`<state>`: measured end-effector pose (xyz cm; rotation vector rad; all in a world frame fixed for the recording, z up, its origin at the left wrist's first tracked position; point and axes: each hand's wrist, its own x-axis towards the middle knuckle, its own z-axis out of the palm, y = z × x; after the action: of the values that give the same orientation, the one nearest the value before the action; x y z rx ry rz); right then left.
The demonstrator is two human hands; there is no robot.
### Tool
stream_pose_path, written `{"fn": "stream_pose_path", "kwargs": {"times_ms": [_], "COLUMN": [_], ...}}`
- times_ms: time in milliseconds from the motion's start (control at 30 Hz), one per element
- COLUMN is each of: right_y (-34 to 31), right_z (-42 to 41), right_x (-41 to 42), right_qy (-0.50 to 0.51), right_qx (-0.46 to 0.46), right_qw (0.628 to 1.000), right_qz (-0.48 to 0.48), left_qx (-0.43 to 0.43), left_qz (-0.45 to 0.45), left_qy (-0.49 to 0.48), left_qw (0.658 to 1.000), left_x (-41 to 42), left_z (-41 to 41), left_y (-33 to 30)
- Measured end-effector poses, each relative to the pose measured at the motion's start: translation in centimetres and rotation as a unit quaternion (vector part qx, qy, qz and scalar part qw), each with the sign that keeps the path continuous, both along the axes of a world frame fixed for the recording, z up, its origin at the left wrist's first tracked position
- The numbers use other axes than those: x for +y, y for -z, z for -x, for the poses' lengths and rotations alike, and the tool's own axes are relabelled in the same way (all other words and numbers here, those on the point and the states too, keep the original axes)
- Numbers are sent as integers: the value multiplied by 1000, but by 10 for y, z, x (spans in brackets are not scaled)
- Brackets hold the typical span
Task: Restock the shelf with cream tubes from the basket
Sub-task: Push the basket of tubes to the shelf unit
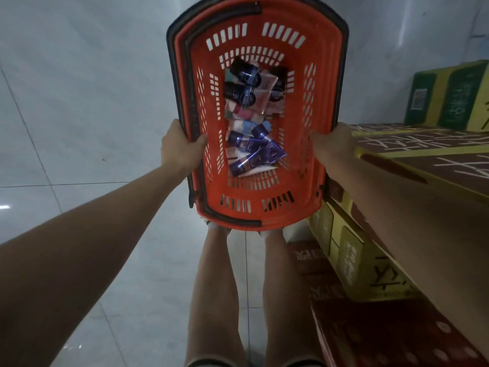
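We take the red plastic shopping basket (264, 207) as our landmark; it is held out in front of the body, above a pale tiled floor (66, 115) that spreads to its left and beyond it. To the right of the basket stand stacked cardboard cartons (397, 160), brown and yellow with white lettering, and a green and yellow carton (449, 96) sits further back on top of them.

The basket has slotted walls and a slotted bottom, with dark handles (193, 83) folded down along its rim. Inside it, along the middle of the bottom, lies a loose pile of cream tubes (251, 123). Those at the far end of the basket are dark with blue labels, those in the middle are pale, pink and light blue, and those at the near end are purple and white. They overlap one another at mixed angles.

Our left hand (182, 149) is clenched around the basket's left rim, thumb inside the wall. Our right hand (330, 144) grasps the right rim opposite it. Below the near end of the basket we see two bare legs (238, 287).
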<state>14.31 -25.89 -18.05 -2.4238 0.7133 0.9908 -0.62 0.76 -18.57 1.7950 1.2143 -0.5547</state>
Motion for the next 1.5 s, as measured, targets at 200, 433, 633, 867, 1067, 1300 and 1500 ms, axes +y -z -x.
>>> {"fn": "stream_pose_path", "kwargs": {"times_ms": [200, 433, 633, 867, 1067, 1300, 1500], "right_y": [-18, -86, -194, -334, -446, -550, -599], "right_z": [-8, -5, 11, 24, 26, 32, 61], "right_x": [1, 10, 10, 14, 15, 22, 19], "right_qy": [25, 36, -45, -117, -172, -148, -135], "right_qx": [45, 70, 66, 25, -9, -100, -160], "right_qw": [996, 992, 992, 991, 984, 981, 974], "right_qz": [-75, -98, -99, -65, -46, -82, -89], "left_qx": [11, 16, -3, -27, -77, -158, -198], "left_qz": [1, 6, 11, 2, -9, -31, -86], "left_qy": [-18, -13, -5, -28, -29, -36, -3], "left_qw": [1000, 1000, 1000, 999, 997, 986, 976], "left_x": [9, 25, 34, 34, 43, 55, 60], "left_z": [-1, 8, 25, 41, 51, 49, 65], "left_y": [-9, -77, -187, -318, -423, -533, -580]}}
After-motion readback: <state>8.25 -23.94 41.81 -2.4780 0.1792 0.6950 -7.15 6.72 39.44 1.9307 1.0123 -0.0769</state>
